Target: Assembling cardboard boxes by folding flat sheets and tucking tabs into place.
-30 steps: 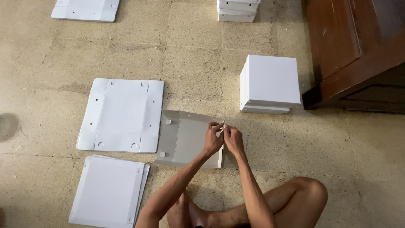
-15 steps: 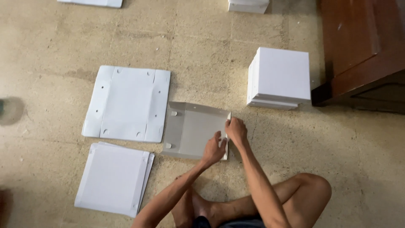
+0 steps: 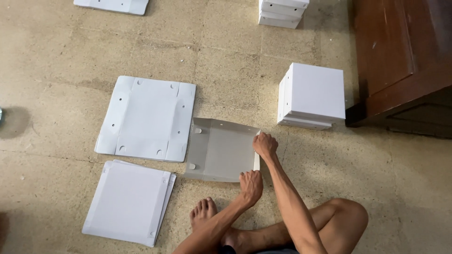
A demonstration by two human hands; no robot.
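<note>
Head view, looking down at a person sitting on the floor. The right hand (image 3: 265,145) is curled over the far corner of the right edge of a grey cardboard sheet (image 3: 219,149), fingers closed on the raised side flap. The left hand (image 3: 250,186) sits at about 6 o'clock from it, on the near corner of the same edge, fingers bent and pressing down on the flap there; whether it pinches the flap or only presses on it cannot be told. The sheet lies mostly flat on the floor (image 3: 226,66), just ahead of the person's bare foot (image 3: 203,213), with small tabs showing along its left edge.

At 9 o'clock from the grey sheet, close beside it, lies a larger white flat sheet (image 3: 146,117) with folded margins and small punched holes. At 7 o'clock is a stack of white sheets (image 3: 128,201), edges slightly offset. At 2 o'clock from the hands stands a pile of folded white boxes (image 3: 313,95), just beside a dark wooden cabinet (image 3: 400,56) at 3 o'clock. Further off at 12 o'clock another white pile (image 3: 282,6) is cut by the frame, and at 11 o'clock one more white sheet (image 3: 112,4).
</note>
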